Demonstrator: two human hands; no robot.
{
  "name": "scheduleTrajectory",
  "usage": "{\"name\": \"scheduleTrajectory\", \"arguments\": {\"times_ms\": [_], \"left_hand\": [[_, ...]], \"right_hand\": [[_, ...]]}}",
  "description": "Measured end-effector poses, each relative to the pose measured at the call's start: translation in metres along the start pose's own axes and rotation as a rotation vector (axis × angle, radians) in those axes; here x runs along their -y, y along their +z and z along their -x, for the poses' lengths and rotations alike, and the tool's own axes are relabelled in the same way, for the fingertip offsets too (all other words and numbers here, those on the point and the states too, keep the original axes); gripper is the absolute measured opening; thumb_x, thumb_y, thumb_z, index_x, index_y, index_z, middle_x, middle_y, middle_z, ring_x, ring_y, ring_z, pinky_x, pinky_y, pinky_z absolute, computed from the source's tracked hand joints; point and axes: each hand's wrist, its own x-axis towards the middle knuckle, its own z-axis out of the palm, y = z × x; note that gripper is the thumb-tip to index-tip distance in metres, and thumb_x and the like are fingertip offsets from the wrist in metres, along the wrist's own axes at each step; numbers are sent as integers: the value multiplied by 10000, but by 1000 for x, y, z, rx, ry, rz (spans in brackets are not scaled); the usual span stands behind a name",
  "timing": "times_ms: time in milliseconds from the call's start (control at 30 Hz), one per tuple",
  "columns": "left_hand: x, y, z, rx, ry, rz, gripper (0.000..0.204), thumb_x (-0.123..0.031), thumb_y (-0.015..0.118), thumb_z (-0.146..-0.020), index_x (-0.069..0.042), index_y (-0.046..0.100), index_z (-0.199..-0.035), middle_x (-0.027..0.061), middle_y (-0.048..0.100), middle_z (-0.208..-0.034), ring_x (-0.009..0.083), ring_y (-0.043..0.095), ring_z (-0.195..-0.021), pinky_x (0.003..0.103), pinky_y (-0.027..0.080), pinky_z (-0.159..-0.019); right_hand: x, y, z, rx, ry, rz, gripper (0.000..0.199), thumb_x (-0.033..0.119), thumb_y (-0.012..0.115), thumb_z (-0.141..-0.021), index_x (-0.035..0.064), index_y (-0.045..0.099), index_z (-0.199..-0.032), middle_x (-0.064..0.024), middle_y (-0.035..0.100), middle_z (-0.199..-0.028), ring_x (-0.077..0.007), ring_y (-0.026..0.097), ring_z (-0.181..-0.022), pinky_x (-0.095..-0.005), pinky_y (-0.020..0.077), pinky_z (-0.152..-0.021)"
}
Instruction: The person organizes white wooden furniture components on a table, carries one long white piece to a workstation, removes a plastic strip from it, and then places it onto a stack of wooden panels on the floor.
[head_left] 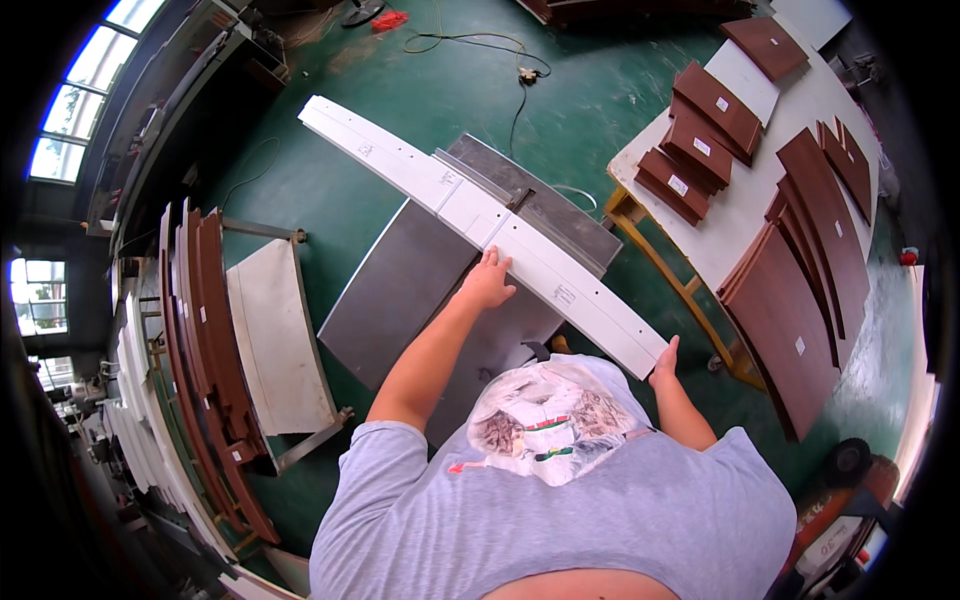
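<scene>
A long white board [562, 268] with small labels and dark holes lies slantwise across a grey metal machine table [380, 290], its ends reaching past the table. Two narrow cross lines run over its middle. My left hand [487, 281] rests on the board's near edge by one of these lines, fingers stretched out and spread. At the board's near right end, my right hand [664, 364] holds the end edge; some of its fingers are hidden. Beyond the board, a dark metal rail and plate [570, 225] belong to the same machine table.
On the right, a pale worktable [650, 150] bears stacks of reddish-brown panels [785, 330]. More brown boards [215, 350] stand at left, beside a pale panel [280, 340] on a metal frame. A cable [520, 75] lies across the green floor. A wheeled machine [840, 510] is at lower right.
</scene>
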Motion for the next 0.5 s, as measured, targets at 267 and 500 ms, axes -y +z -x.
{"name": "scheduleTrajectory", "arguments": {"times_ms": [267, 500], "left_hand": [[-7, -5, -4, 8, -7, -18, 754, -349, 671, -898, -62, 369, -1527, 328, 170, -1605, 412, 210, -1507, 396, 262, -1213], [-9, -1, -6, -3, -27, -36, 794, -348, 669, -891, -113, 313, -1561, 332, 183, -1601, 427, 226, -1501, 432, 276, -1203]], "right_hand": [[7, -16, -1, 130, 15, 74, 816, 710, 425, -958, 12, 554, -1360, -106, 628, -1343, -298, 583, -1239, -417, 459, -1048], [16, -35, 15, 224, 43, 304, 540, 364, 717, -919, 137, 524, -1369, -62, 615, -1288, -272, 609, -1155, -483, 477, -996]]}}
